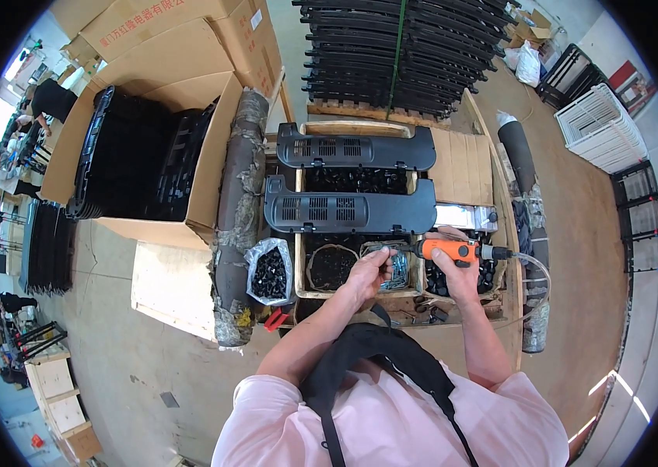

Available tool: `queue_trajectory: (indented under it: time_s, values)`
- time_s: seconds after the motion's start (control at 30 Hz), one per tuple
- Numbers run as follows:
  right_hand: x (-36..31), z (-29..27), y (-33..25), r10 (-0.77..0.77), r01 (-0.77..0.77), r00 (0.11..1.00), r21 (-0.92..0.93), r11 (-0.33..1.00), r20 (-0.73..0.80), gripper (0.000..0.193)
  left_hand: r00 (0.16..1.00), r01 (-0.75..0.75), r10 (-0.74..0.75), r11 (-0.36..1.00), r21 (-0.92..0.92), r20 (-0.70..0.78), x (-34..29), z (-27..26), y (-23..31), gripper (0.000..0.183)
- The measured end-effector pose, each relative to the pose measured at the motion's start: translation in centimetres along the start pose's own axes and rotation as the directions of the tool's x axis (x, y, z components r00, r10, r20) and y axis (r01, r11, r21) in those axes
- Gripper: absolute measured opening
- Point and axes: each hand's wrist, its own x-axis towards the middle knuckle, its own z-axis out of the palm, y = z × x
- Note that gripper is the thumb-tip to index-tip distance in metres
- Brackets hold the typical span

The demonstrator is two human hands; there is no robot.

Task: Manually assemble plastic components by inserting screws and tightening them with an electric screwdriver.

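Observation:
My right hand (pixel 461 282) is wrapped round an orange power screwdriver (pixel 463 253), held level with its front end pointing left. A clear hose (pixel 547 274) runs from the tool's right end. My left hand (pixel 369 274) is closed in a pinch close to the tool's tip; whatever sits between its fingers is too small to make out. Just beyond both hands lies a black vented plastic panel (pixel 376 212), and a second such panel (pixel 391 150) lies behind it. Below the hands are compartments with small metal parts (pixel 397 274) and dark small parts (pixel 332 266).
Left of the wooden parts box stand a clear bag of black parts (pixel 270 274), a wrapped column (pixel 237 179) and a carton of glossy black panels (pixel 138 156). Black frames (pixel 399 54) are stacked behind. Another wrapped column (pixel 527 202) stands right. People work at far left.

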Motion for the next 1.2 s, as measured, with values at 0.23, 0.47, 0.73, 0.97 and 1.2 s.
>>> queue_trajectory:
  time_s: [0.23, 0.47, 0.73, 0.97, 1.2]
  values:
    - [-0.8, 0.1, 0.6, 0.031, -0.031, 0.999, -0.034, 0.999, -0.007, 0.05, 0.997, -0.008, -0.002, 0.993, -0.12, -0.079, -0.2, 0.6, -0.1, 0.024]
    - [-0.9, 0.1, 1.5, 0.007, -0.007, 1.0, -0.025, 1.0, 0.003, 0.051, 0.998, -0.018, 0.009, 0.99, -0.141, -0.063, 0.0, 1.3, -0.4, 0.024]
    - [-0.7, 0.1, 1.5, 0.002, -0.002, 1.0, -0.022, 1.0, -0.003, 0.051, 0.996, -0.057, 0.046, 0.988, -0.142, -0.078, -0.3, 2.0, -0.2, 0.022]
    - [-0.7, 0.5, 1.7, -0.002, 0.0, 0.999, -0.049, 0.999, -0.032, 0.049, 0.999, -0.048, 0.042, 0.984, -0.171, -0.034, 0.4, 1.6, -0.6, 0.023]
    - [-0.4, 0.8, 1.3, 0.028, -0.029, 0.998, -0.031, 0.999, -0.054, 0.049, 1.0, -0.023, 0.019, 0.974, -0.224, -0.018, -0.1, 2.0, -0.1, 0.023]
